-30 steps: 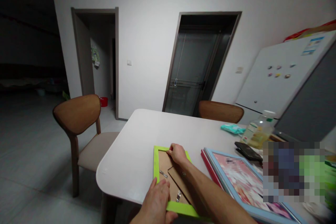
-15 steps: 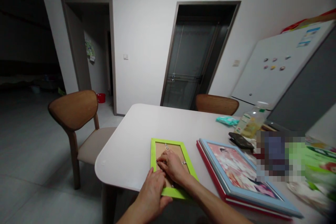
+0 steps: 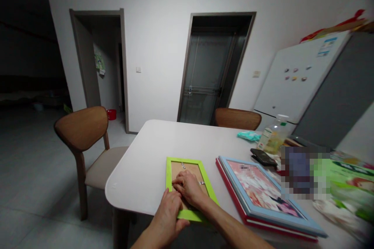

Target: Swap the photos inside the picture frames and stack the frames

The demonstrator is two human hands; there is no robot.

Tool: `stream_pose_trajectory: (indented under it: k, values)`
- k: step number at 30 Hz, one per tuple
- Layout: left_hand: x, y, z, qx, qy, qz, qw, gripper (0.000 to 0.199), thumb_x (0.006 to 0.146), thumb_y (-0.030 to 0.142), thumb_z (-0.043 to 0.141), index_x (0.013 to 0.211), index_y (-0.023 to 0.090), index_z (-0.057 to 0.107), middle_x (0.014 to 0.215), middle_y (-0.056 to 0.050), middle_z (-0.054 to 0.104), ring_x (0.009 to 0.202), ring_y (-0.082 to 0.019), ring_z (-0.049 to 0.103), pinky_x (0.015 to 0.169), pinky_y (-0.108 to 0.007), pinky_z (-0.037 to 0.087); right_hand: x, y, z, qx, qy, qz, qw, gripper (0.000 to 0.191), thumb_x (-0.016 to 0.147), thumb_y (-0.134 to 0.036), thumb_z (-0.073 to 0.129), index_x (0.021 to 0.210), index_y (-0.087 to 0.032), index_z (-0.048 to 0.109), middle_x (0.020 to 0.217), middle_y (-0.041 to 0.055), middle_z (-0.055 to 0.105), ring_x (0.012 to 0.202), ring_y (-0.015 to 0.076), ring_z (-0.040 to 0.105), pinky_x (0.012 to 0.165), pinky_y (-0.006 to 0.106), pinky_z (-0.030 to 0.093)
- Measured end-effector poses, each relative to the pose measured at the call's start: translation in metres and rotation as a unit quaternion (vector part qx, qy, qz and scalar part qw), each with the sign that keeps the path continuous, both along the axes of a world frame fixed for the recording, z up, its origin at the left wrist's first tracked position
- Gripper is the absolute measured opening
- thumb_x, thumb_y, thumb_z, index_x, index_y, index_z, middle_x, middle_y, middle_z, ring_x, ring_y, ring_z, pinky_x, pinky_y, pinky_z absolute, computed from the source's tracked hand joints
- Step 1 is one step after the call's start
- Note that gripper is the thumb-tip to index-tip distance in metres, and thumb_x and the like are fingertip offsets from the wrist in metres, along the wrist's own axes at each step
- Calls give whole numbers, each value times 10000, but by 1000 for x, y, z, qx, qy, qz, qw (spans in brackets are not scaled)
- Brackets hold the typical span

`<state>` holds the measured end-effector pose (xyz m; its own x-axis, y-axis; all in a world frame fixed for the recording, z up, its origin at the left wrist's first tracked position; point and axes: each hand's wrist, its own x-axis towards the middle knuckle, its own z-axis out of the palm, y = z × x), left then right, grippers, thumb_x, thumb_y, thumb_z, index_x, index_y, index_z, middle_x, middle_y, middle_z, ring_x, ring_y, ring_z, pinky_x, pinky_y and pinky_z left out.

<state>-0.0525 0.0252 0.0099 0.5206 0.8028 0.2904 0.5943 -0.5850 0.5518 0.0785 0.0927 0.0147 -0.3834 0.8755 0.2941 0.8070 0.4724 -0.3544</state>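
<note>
A lime-green picture frame (image 3: 204, 171) lies face down on the table, its brown backing board (image 3: 175, 169) upward. Small metal clips show at its top (image 3: 183, 165) and right side (image 3: 202, 183). My left hand (image 3: 169, 210) grips the frame's lower left corner, thumb at the bottom edge and fingers over the left side. Over the backing, my right hand (image 3: 188, 188) has its fingers bunched together, with the tips pressed at the left inner edge. Whatever sits under those fingertips is mostly hidden.
Right of the green frame, a blue picture frame (image 3: 226, 167) lies on a red one (image 3: 233, 198). Beyond are a black phone-like object (image 3: 263, 157), a bottle (image 3: 274, 136), a teal packet (image 3: 248, 136) and a green package (image 3: 344, 175). Chairs (image 3: 83, 128) stand at the white table (image 3: 131, 175).
The camera view has tilted up and shifted slightly, so the whole scene sits a little lower. Both hands stay on the green frame, with the right fingertips still at its left inner edge.
</note>
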Motion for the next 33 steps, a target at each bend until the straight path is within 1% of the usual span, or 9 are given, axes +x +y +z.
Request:
stream_pose_trajectory:
  k: [5,9,11,18,23,26,28,30,33]
  values:
    - [0,1,-3,22,-10,-7,1000,265,594,138,642,785,181,464,1022,-61,519,1013,-211,445,972,-469,199,16,-14,10,-15,39,-3,999,196,719,-234,479,786,-199,660,796,43,603,796,150,493,729,253,335]
    - [-1,2,-3,23,-17,-13,1000,278,612,137,620,835,185,461,1045,-69,509,1023,-220,442,967,-492,198,40,-37,13,-62,69,36,995,164,696,-247,509,678,-218,669,928,43,562,897,164,482,802,275,344]
    - [-1,1,-2,22,-15,-10,1000,277,622,150,613,852,189,462,1037,-65,511,1013,-219,449,964,-491,209,48,-46,11,-68,75,47,994,171,692,-220,502,684,-227,673,984,43,531,938,167,466,830,288,342]
    - [1,-1,6,2,3,-2,1000,249,608,135,635,782,183,463,1022,-63,518,994,-210,454,972,-459,212,55,-60,3,4,51,110,993,263,691,-122,445,804,-241,650,1047,39,488,980,165,430,858,322,331]
    - [-2,-2,12,-15,4,-6,1000,242,624,142,619,807,187,468,1023,-56,520,989,-213,453,954,-455,247,55,-69,13,26,23,126,991,203,712,-160,469,795,-233,640,993,41,517,981,173,424,873,341,317]
    - [5,-2,14,-8,22,3,1000,307,610,123,615,878,182,475,1061,-68,509,1010,-227,448,947,-469,254,53,-73,17,26,21,134,990,200,715,-170,474,821,-237,630,972,38,536,979,179,430,895,359,303]
    - [15,-2,14,1,55,17,998,415,566,107,639,944,159,477,1114,-101,488,1058,-261,419,950,-479,245,52,-72,15,22,48,127,991,238,709,-183,483,904,-234,609,1015,51,531,993,184,436,902,364,311]
    - [26,-1,12,1,87,29,996,523,527,85,652,1013,129,464,1161,-138,462,1106,-296,378,954,-490,234,53,-69,9,20,105,91,990,301,716,-204,477,1000,-226,572,1078,73,516,1016,190,440,901,364,331]
    - [32,0,8,-2,89,27,996,564,537,53,623,1065,124,439,1175,-144,463,1117,-289,380,954,-478,254,58,-66,0,25,243,-37,969,310,735,-256,454,1023,-214,559,1121,91,507,1050,203,438,906,367,345]
